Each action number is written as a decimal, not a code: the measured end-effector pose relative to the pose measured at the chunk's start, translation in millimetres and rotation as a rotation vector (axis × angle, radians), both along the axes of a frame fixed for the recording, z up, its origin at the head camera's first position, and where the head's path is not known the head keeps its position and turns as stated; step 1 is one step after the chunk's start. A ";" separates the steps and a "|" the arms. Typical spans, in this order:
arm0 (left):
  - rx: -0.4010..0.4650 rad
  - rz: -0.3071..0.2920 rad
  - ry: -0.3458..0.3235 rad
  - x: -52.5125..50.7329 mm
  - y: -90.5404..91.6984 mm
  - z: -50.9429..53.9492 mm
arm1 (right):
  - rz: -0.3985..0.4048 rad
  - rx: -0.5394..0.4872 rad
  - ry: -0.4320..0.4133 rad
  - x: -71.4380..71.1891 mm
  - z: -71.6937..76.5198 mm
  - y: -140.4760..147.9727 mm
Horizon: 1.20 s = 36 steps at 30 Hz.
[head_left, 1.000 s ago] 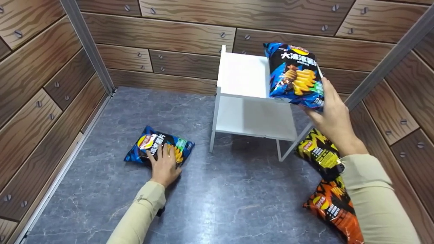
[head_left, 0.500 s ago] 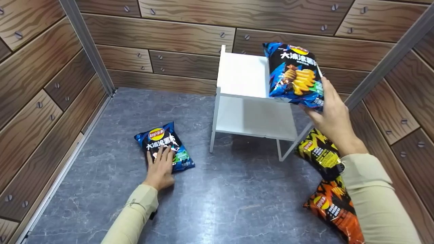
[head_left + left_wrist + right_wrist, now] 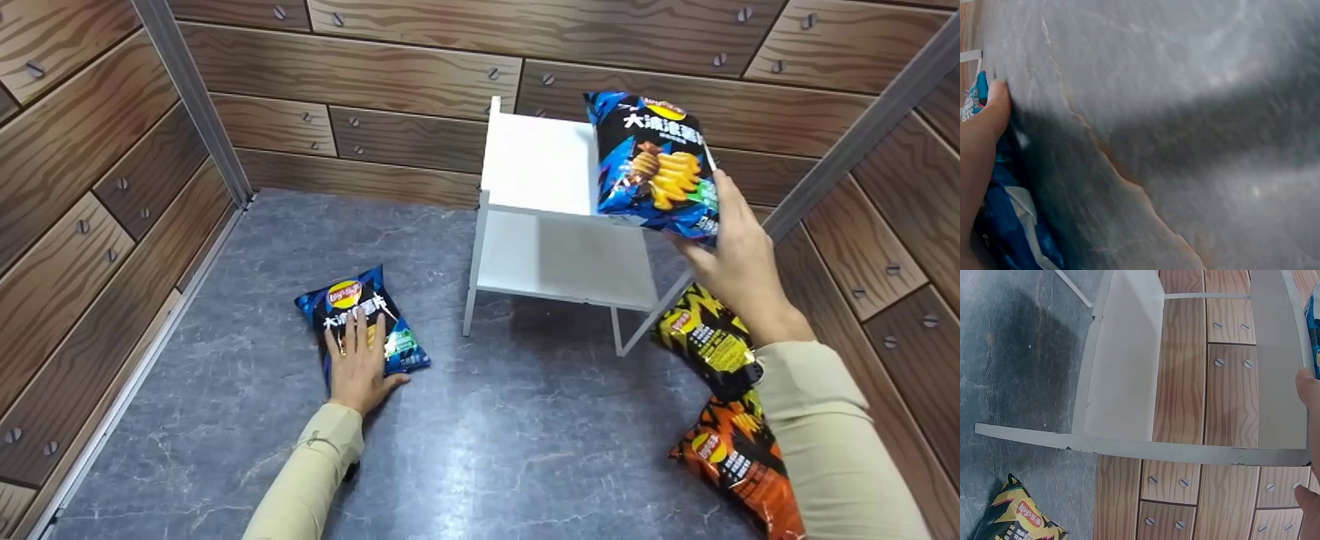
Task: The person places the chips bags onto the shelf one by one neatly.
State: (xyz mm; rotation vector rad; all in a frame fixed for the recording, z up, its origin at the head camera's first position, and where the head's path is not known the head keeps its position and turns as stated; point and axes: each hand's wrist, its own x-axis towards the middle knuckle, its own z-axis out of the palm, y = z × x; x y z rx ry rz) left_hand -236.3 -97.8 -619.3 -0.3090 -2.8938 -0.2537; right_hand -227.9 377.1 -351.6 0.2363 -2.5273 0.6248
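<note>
Here, the left hand [image 3: 361, 379] lies spread on a glossy bag [image 3: 373, 302]; right hand [image 3: 739, 253] seemingly pinches a plump bag [image 3: 654, 161].

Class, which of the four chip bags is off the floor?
The blue bag in the right hand, at the white rack. The other blue bag, yellow bag and orange bag lie on the floor.

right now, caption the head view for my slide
Left hand spread over a blue chip bag on the floor, right hand holding a second bag at the white rack.
</note>
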 end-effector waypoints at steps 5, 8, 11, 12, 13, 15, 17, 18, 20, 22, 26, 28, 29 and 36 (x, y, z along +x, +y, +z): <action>0.015 -0.032 0.084 -0.9 -1.4 -3.9 | -0.001 0.010 0.012 -0.8 0.1 0.7; 0.017 -0.052 0.115 -0.1 -2.5 -4.1 | 0.002 0.011 0.004 -0.8 -0.1 0.6; 0.016 -0.071 0.130 0.8 -3.7 -3.5 | -0.001 0.011 0.009 -1.0 -0.4 0.7; 0.018 -0.078 0.135 0.8 -4.1 -2.8 | -0.001 0.012 0.013 -1.2 -0.5 0.9; 0.020 -0.085 0.141 1.0 -4.6 -2.3 | -0.002 0.013 0.018 -1.2 -0.6 1.0; 0.019 -0.097 0.152 1.0 -5.5 -1.1 | -0.004 0.013 0.022 -1.1 -0.5 1.1; 0.018 -0.108 0.159 1.0 -6.5 0.5 | -0.004 0.011 0.019 -0.9 -0.5 1.1; 0.018 -0.114 0.160 0.9 -6.9 1.3 | -0.005 0.009 0.017 -0.6 -0.5 1.0; 0.021 -0.124 0.161 0.4 -8.0 3.0 | -0.007 0.007 0.012 -0.3 -0.3 0.9; 0.031 -0.133 0.151 0.1 -9.3 4.9 | -0.011 0.006 0.004 -0.4 -0.2 0.9; 0.055 -0.152 0.149 -0.1 -13.2 9.5 | -0.012 0.006 -0.001 -1.1 -1.1 1.2; 0.066 -0.159 0.165 -0.4 -15.3 11.8 | -0.012 0.007 -0.002 -1.4 -1.7 1.4; 0.071 -0.163 0.180 -0.7 -16.4 12.7 | -0.011 0.007 -0.001 -1.5 -1.9 1.4; 0.111 -0.180 0.242 -2.6 -22.9 21.3 | -0.011 0.013 0.013 -1.1 -2.8 1.2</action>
